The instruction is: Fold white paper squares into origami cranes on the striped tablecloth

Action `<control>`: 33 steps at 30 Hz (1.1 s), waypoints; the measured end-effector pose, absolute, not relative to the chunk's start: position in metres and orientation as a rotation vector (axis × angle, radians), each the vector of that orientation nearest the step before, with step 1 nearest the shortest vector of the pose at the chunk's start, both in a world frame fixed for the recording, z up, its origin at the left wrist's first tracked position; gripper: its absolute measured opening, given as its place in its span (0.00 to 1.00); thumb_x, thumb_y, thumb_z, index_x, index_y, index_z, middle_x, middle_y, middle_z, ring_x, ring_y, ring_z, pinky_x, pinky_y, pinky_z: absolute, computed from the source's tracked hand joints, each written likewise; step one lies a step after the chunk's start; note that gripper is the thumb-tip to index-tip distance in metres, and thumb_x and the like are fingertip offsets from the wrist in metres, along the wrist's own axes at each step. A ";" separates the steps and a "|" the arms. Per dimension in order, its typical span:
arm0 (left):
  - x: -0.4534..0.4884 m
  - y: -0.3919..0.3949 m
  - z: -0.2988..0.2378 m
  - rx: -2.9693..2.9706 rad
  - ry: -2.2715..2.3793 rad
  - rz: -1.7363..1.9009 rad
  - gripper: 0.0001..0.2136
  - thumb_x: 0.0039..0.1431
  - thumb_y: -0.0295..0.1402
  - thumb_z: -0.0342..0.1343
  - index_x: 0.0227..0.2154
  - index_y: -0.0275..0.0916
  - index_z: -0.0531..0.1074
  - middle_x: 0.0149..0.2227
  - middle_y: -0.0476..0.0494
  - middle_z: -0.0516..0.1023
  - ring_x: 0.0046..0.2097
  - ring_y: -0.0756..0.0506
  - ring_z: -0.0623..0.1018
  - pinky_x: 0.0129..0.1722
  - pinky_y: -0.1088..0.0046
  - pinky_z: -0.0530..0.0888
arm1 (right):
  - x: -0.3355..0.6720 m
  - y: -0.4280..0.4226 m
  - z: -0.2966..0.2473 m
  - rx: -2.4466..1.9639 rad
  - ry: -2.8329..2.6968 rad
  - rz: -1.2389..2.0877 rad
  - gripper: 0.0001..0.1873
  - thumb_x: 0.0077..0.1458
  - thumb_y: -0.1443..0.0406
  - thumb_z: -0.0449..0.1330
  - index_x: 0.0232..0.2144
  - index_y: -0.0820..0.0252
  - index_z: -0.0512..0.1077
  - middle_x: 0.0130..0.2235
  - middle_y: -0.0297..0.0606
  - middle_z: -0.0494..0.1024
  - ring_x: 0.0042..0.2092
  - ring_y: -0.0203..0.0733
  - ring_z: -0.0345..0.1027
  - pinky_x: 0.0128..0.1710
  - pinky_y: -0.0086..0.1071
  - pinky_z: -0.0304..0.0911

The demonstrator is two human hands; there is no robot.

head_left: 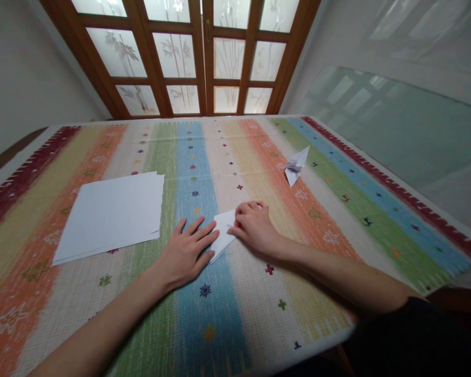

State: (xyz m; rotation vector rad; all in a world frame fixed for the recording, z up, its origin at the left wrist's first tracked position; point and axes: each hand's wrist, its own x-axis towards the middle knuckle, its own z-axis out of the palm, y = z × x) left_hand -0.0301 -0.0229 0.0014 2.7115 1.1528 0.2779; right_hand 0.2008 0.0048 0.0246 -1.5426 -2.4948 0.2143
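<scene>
A small folded piece of white paper [223,235] lies on the striped tablecloth [227,319] near the middle of the table. My left hand [186,254] rests flat on the cloth with fingers stretched out, fingertips pressing the paper's left edge. My right hand [254,226] has its fingers curled and pressed down on the paper's right side. Part of the paper is hidden under both hands.
A stack of white paper sheets [112,214] lies to the left. A finished folded paper figure [296,166] sits at the back right. Beyond the table's far edge stands a wooden-framed glass door [204,57]. A wall runs along the right.
</scene>
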 end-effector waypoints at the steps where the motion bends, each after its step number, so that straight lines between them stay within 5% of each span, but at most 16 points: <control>1: -0.028 -0.023 0.001 2.697 1.173 0.303 0.18 0.68 0.38 0.46 0.57 0.45 0.69 0.63 0.43 0.68 0.65 0.32 0.62 0.61 0.39 0.55 | 0.201 0.005 0.024 -1.536 -2.493 0.211 0.17 0.61 0.54 0.60 0.27 0.59 0.76 0.42 0.41 0.77 0.49 0.50 0.63 0.51 0.47 0.47; 5: -0.018 -0.027 -0.001 2.685 1.268 0.374 0.15 0.68 0.39 0.46 0.50 0.42 0.74 0.60 0.41 0.72 0.63 0.32 0.65 0.59 0.41 0.60 | 0.203 0.004 0.021 -1.522 -2.483 0.202 0.18 0.62 0.54 0.58 0.27 0.59 0.77 0.42 0.41 0.76 0.48 0.50 0.63 0.51 0.47 0.47; 9: -0.014 -0.031 -0.003 2.767 1.284 0.339 0.18 0.66 0.39 0.50 0.55 0.38 0.70 0.61 0.37 0.70 0.63 0.30 0.64 0.59 0.41 0.60 | 0.203 0.004 0.020 -1.524 -2.464 0.179 0.18 0.62 0.53 0.58 0.27 0.59 0.76 0.42 0.41 0.76 0.48 0.50 0.63 0.51 0.47 0.46; 16: -0.021 -0.030 -0.007 2.885 1.202 0.324 0.19 0.68 0.37 0.45 0.60 0.54 0.66 0.63 0.41 0.66 0.63 0.30 0.62 0.57 0.39 0.60 | 0.203 0.004 0.020 -1.547 -2.469 0.179 0.18 0.63 0.54 0.57 0.28 0.59 0.76 0.42 0.41 0.76 0.49 0.50 0.63 0.52 0.47 0.47; 33: -0.022 -0.035 -0.003 2.930 1.009 0.278 0.19 0.70 0.35 0.42 0.60 0.47 0.65 0.64 0.41 0.66 0.64 0.35 0.65 0.61 0.47 0.58 | 0.210 0.002 0.012 -1.616 -2.453 -0.068 0.15 0.62 0.55 0.58 0.37 0.61 0.73 0.46 0.47 0.75 0.50 0.53 0.63 0.55 0.50 0.47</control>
